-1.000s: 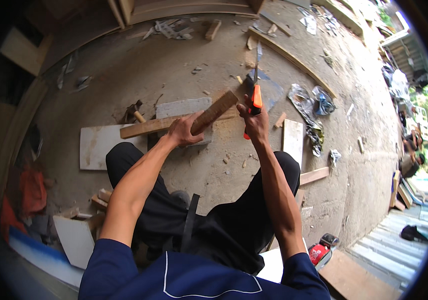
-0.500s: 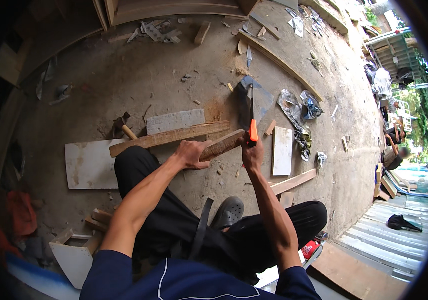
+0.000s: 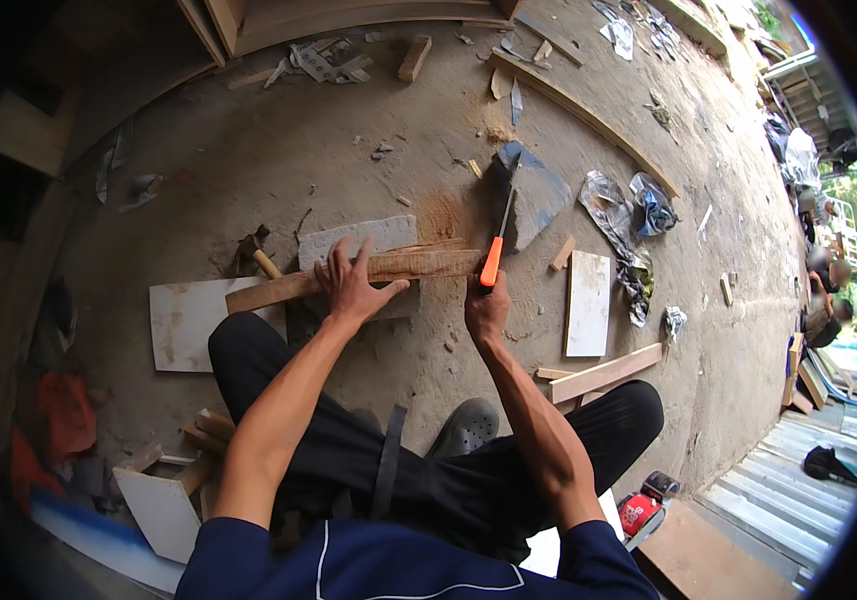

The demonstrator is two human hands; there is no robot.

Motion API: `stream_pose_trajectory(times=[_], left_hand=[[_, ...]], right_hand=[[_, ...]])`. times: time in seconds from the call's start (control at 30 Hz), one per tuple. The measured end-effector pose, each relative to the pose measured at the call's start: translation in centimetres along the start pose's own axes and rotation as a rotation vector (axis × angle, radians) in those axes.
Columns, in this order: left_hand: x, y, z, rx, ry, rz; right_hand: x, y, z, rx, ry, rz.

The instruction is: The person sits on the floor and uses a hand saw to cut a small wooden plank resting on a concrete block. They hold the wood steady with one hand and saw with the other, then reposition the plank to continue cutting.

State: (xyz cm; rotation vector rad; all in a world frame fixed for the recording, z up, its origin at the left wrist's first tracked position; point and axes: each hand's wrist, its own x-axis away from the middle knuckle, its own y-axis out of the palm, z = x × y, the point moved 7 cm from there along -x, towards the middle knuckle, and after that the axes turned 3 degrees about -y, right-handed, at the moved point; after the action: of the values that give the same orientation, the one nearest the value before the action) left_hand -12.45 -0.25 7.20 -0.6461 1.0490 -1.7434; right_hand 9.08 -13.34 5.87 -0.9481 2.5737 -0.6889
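Observation:
My left hand point(image 3: 352, 286) rests with spread fingers over wood lying on the floor ahead of me. Under and beside it are a rough wooden block point(image 3: 433, 263) and a longer wooden plank point(image 3: 266, 293); the hand hides where the two meet. A pale concrete block point(image 3: 363, 234) lies just behind the wood. My right hand point(image 3: 488, 309) is closed around the orange handle of a handsaw point(image 3: 492, 262). Its blade points away from me, seen nearly edge-on, right of the wooden block's end.
A hammer point(image 3: 264, 260) lies left of the concrete block, near a white board point(image 3: 183, 335). To the right are another white board point(image 3: 588, 305), a wooden strip point(image 3: 608, 372) and crumpled plastic point(image 3: 603, 200). A dark flat slab point(image 3: 538, 200) lies beyond the saw. People are at the far right.
The wooden block has gone down from my left hand's grip onto the plank, and that hand has spread its fingers over the wood. The saw has tilted slightly, its handle shifting left.

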Motion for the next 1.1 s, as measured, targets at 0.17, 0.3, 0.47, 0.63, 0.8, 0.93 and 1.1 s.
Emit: stream_pose_trajectory(times=[0.17, 0.3, 0.47, 0.63, 0.8, 0.93, 1.1], left_hand=[[1.3, 2.2, -5.9, 0.388, -0.506, 0.224], [2.5, 2.5, -5.5, 0.567, -0.717, 0.157], [3.0, 1.5, -4.6, 0.653, -0.547, 0.274], [3.5, 1.5, -5.7, 0.598, -0.546, 0.229], [2.6, 1.4, -5.7, 0.628, -0.496, 0.125], [1.1, 0.5, -6.4, 0.409, -0.471, -0.072], [-0.5, -0.1, -9.2, 0.159, -0.187, -0.164]], right_hand=[[-1.6, 0.8, -0.6, -0.034, -0.043, -0.022], [-1.9, 0.2, 0.7, -0.011, 0.019, -0.036], [-1.9, 0.7, 1.5, -0.040, 0.021, -0.050], [-3.2, 0.9, -0.5, -0.089, -0.018, -0.044], [-3.6, 2.1, -0.9, 0.007, -0.056, -0.066], [-3.9, 2.6, -0.4, 0.105, -0.067, -0.094], [-4.2, 2.7, -1.6, 0.120, -0.115, -0.153]])
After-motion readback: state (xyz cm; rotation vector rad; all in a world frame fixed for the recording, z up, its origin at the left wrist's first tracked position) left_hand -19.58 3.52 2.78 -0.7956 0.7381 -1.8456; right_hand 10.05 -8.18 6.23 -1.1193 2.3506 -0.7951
